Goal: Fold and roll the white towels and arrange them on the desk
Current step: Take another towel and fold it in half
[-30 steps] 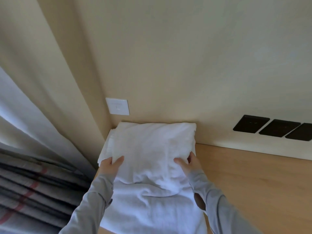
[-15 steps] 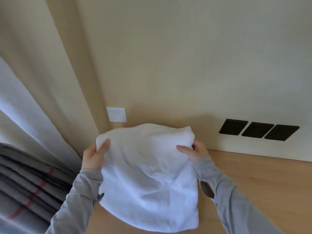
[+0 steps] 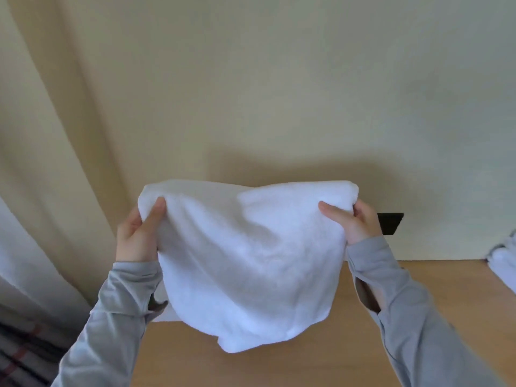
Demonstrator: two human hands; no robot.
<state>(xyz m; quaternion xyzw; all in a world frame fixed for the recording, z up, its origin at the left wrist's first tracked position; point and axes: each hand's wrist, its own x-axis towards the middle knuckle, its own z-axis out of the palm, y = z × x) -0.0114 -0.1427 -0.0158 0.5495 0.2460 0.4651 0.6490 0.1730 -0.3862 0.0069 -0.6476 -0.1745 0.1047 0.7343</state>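
One view is taken from a head-worn wide-angle camera; it is faced forward at the wall (image 3: 307, 93), with the desk (image 3: 279, 367) caught low. The left hand (image 3: 136, 236) and right hand (image 3: 356, 222) are seen close up.

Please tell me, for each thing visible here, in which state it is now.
white towel, held up, hanging from its upper edge, not rolled.
left hand, fingers grip the towel's upper left corner.
right hand, fingers grip its upper right corner.
other towel, lying on the desk, cut off at the right edge of view.
desk, wood showing below the held towel.
black wall socket, partly hidden behind the right hand.
curtain, hanging at left.
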